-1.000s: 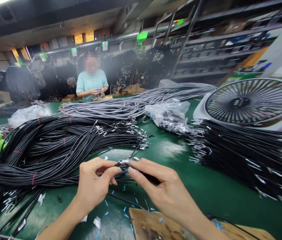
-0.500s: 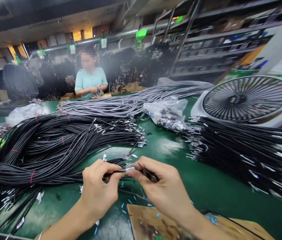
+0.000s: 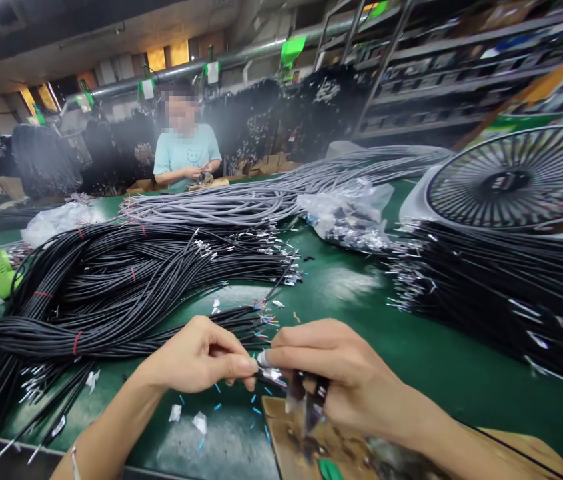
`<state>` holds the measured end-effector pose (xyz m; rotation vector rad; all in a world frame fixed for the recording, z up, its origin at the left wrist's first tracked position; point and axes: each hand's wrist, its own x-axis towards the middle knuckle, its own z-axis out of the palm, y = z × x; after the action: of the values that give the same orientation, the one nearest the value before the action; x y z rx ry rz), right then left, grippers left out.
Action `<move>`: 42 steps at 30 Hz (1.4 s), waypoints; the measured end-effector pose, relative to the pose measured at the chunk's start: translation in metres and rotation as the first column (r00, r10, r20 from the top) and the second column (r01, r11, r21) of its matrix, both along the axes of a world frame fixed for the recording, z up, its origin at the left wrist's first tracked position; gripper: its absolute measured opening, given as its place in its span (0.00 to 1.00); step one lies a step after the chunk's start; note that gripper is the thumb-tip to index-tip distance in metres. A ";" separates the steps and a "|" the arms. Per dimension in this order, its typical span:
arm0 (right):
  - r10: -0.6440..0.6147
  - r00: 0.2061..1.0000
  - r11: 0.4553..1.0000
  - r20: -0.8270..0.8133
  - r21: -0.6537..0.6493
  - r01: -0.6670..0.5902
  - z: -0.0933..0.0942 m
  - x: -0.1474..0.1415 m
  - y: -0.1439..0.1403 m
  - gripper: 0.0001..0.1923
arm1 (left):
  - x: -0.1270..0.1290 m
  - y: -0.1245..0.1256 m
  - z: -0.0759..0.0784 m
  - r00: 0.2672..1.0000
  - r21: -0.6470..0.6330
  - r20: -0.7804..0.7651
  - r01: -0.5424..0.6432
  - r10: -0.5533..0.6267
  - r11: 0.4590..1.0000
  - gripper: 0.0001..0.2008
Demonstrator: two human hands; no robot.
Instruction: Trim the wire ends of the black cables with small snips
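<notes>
My left hand pinches the end of a thin black cable between thumb and forefinger, just above the green table. My right hand meets it fingertip to fingertip, holding a small shiny metal terminal at the cable end, with dark pieces hanging below its fingers. Both hands sit over the front edge of the table, beside a worn wooden board.
A big bundle of black cables lies at left, grey cables behind it, and another black stack at right under a white fan. A plastic bag of parts sits mid-table. A co-worker in a teal shirt works at the far side. Blue and white scraps litter the front.
Both hands have dropped toward the near edge of the table and shifted slightly right. The view tilted, so the fan sits higher at right.
</notes>
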<state>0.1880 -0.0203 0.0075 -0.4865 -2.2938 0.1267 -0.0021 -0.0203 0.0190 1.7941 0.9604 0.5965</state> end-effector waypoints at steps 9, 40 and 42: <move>-0.271 0.953 0.836 0.137 0.524 0.163 -0.004 0.003 -0.008 0.26 | 0.028 -0.001 -0.014 0.897 0.088 -0.107 -0.421 0.429 0.903 0.12; -0.379 0.864 0.803 -0.331 -0.581 0.130 0.006 -0.030 0.014 0.17 | 0.014 -0.005 -0.020 0.803 0.499 0.303 -0.592 0.513 0.633 0.06; -0.356 0.887 0.743 -0.294 -0.664 0.078 0.005 -0.027 0.012 0.15 | 0.015 -0.006 -0.021 0.808 0.565 0.310 -0.580 0.500 0.587 0.07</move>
<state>0.1607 -0.0079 0.0125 -0.9808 -1.7119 0.8368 0.0133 -0.0263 -0.0025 1.9910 1.3451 1.5758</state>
